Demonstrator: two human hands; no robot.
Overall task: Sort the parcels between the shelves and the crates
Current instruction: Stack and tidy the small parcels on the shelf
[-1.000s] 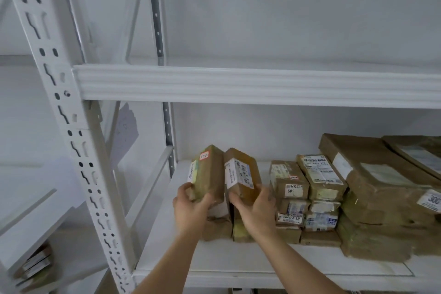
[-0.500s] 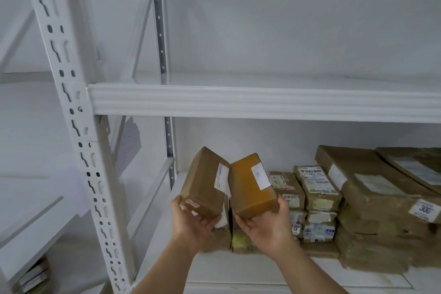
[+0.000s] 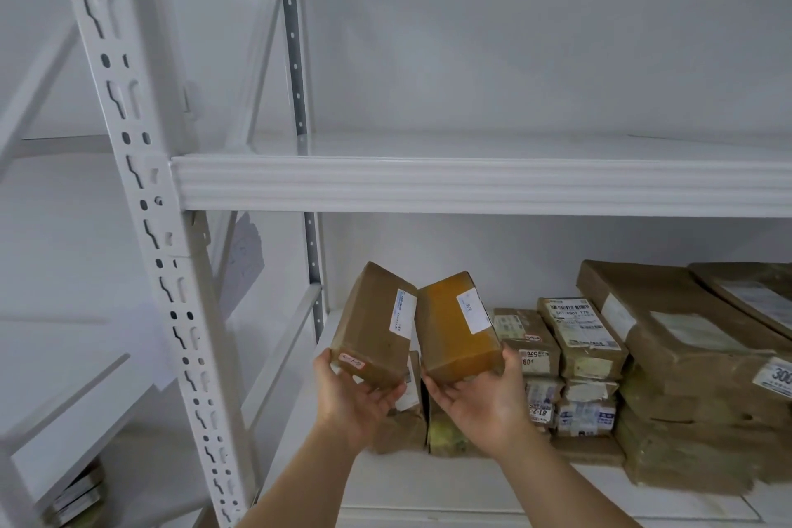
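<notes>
My left hand (image 3: 351,401) grips a brown cardboard parcel (image 3: 370,324) from below; it bears a white label and a small red-marked sticker near my thumb. My right hand (image 3: 482,399) holds an orange-brown parcel (image 3: 454,330) with a white label, also from underneath. Both parcels are tilted upward, side by side and touching, raised above the lower shelf (image 3: 428,484). The white upper shelf (image 3: 471,184) lies above them with nothing on it in view.
Stacks of small labelled parcels (image 3: 570,360) and large flat brown parcels (image 3: 694,377) fill the lower shelf to the right. More parcels (image 3: 407,433) lie under my hands. A perforated white upright (image 3: 141,201) stands left. Some items (image 3: 77,497) sit on a low left shelf.
Both hands lifted the two parcels off the stack and tipped them so their undersides face me; the view has tilted upward, showing more of the upper shelf.
</notes>
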